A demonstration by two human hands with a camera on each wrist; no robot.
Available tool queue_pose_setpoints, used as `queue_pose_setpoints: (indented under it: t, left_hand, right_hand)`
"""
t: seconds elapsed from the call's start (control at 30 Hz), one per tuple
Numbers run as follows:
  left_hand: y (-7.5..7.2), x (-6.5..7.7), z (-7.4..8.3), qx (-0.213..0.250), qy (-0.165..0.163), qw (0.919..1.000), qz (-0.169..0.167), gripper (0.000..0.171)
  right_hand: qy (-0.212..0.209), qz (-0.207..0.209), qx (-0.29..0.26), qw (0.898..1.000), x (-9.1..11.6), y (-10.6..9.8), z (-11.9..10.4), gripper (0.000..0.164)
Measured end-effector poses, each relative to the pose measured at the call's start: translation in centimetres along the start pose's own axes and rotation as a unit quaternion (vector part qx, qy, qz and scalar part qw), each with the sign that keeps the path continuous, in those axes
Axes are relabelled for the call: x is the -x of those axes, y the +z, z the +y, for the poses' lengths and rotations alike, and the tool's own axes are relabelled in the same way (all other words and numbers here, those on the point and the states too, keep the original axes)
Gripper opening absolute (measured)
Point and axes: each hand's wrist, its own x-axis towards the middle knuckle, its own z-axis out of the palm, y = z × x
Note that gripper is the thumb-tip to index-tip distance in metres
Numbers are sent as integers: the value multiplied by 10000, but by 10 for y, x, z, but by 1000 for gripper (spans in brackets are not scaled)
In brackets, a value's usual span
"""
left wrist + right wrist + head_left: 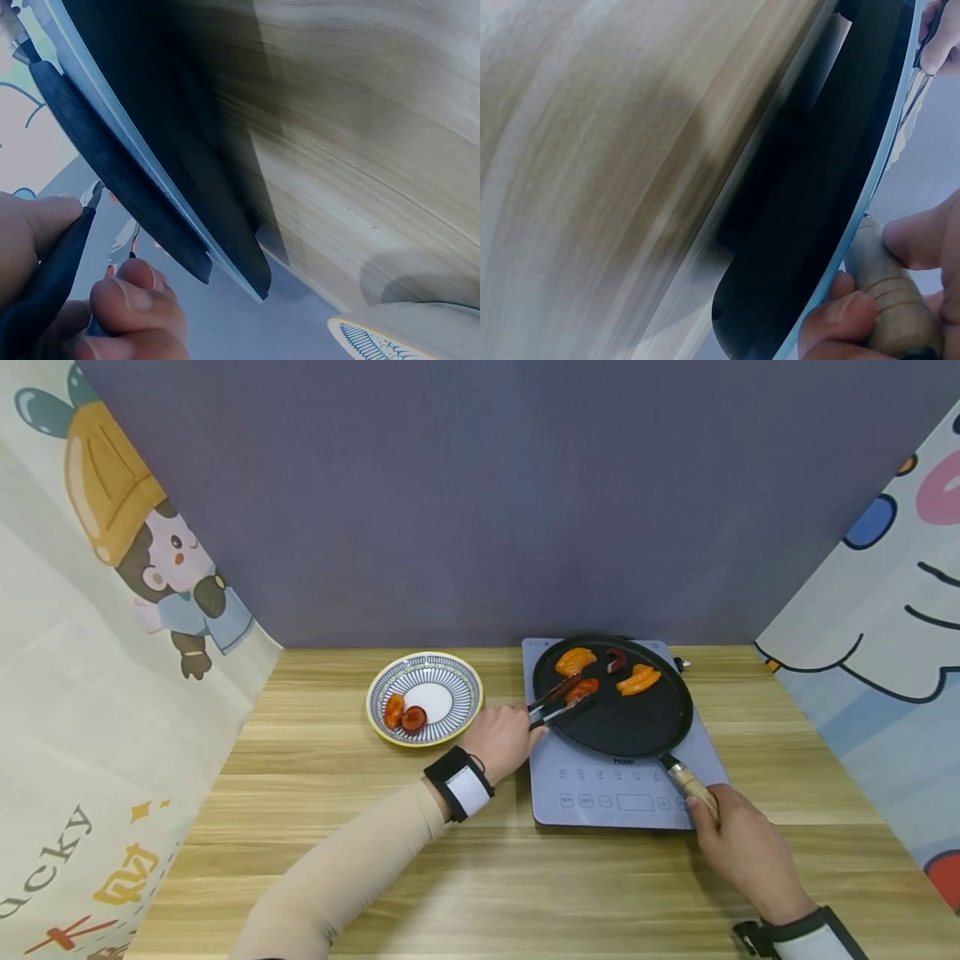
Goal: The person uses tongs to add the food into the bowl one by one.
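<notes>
My left hand grips a pair of tongs by the black handles. Their tips lie around a browned reddish sausage piece at the left side of the black flat pan. Other food shares the pan: orange slices at the upper left, more orange slices on the right, and a dark red curled piece between them. My right hand holds the pan's wooden handle, fingers and thumb wrapped round it, as the right wrist view also shows.
The pan sits on a flat grey induction cooker. Left of it, a patterned bowl with a yellow rim holds two browned sausage pieces. A grey panel stands behind the wooden table, with printed cloths at both sides.
</notes>
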Motion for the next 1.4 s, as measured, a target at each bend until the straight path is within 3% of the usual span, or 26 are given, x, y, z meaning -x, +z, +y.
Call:
queue_pose_setpoints:
  t: [0.7,1.4]
  left_hand:
    - [0,0,4,-182,86,9996,199,47]
    - [-7,23,-3,213,123,9976,640,53]
  right_hand:
    - [50,-94,-6,9999,-1,0,1,29]
    - [62,-148,64,9999,-2,-1,1,33]
